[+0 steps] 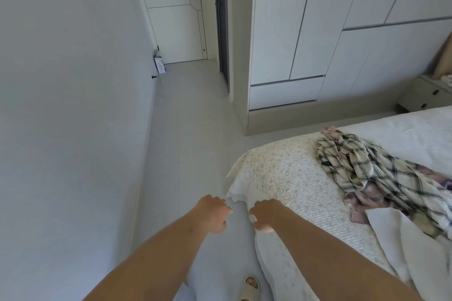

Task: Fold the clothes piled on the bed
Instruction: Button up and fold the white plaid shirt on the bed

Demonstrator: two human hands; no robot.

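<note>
Plaid shirt [371,168], cream with dark checks, crumpled and unfolded on the bed [281,166] near its right side. Beneath and beside it, a mauve patterned garment [359,203], also rumpled, its edge showing at the near and far ends of the plaid shirt. A plain white cloth [401,234] lies just nearer, overlapping the pile's edge.
</note>
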